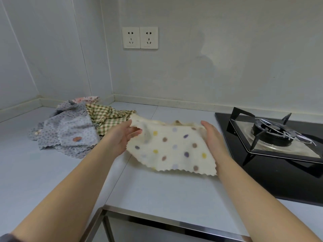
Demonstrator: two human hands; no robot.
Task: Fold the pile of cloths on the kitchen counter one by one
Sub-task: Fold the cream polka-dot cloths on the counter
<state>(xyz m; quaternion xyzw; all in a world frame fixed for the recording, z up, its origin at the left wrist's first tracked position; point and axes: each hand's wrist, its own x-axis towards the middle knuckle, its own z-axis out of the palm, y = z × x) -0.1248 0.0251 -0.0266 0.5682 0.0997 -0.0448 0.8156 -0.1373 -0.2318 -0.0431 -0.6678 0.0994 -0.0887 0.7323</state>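
A black gas hob (262,172) is sitting at right, pan support (236,116) over its burner (272,133); two white sockets (140,37) are hanging on the wall (227,49).

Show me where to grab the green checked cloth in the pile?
Probably pinch the green checked cloth at its bare right-hand end, coming from the right. The grey dotted cloth lies over its left part, so only that end is free.

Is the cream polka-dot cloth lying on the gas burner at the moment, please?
No, the left hand and right hand hold the polka-dot cloth over the counter, clear of the gas burner.
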